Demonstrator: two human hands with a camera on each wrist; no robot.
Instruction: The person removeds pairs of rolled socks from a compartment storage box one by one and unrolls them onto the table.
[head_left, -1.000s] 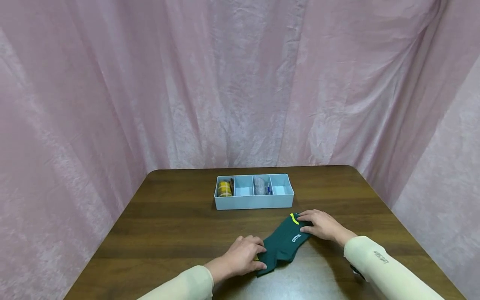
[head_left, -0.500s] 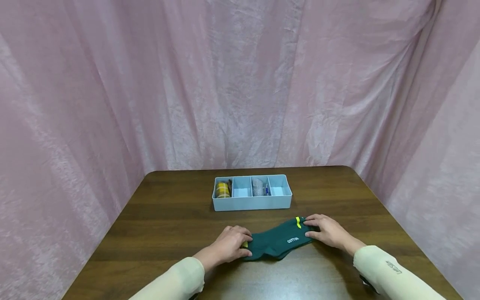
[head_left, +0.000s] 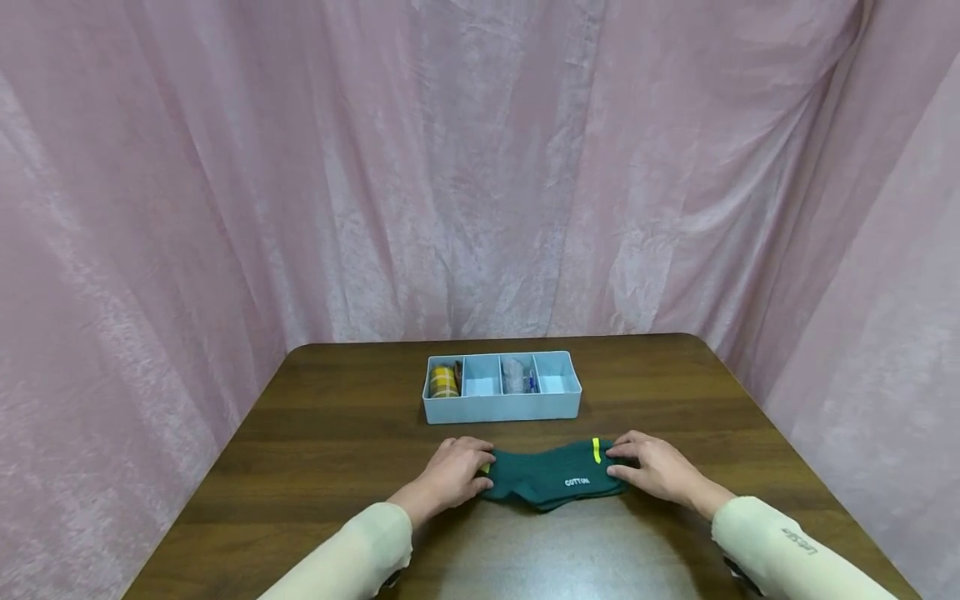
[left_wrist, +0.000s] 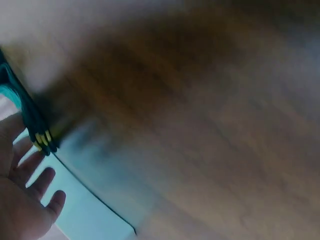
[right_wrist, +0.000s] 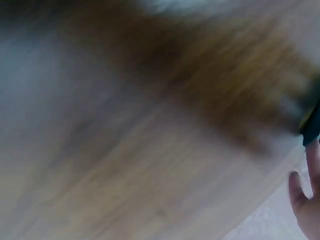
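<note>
A pair of dark green socks [head_left: 543,473], with a yellow stripe at the cuff and white COTTON lettering, stretches sideways between my hands low over the table. My left hand [head_left: 452,472] pinches the toe end, where a bit of yellow shows beside the fingers. At the other end, my right hand [head_left: 660,471] pinches the cuff. From the left wrist, the layered sock edge [left_wrist: 30,115] with yellow marks lies at the thumb and fingertips of the left hand [left_wrist: 25,190]. The right wrist view catches only a dark corner of sock [right_wrist: 312,125] at the fingertips.
Beyond the socks stands a light blue divided box [head_left: 502,408] on the brown wooden table [head_left: 345,417]. One compartment holds a yellow plaid roll [head_left: 444,382] beside something dark; another holds a grey bundle [head_left: 514,377] and a small blue item. Pink curtains [head_left: 450,167] hang behind.
The socks have swung from a diagonal to nearly level across the view. My left hand has moved left and farther from me; my right hand has shifted slightly right and nearer. Both keep hold.
</note>
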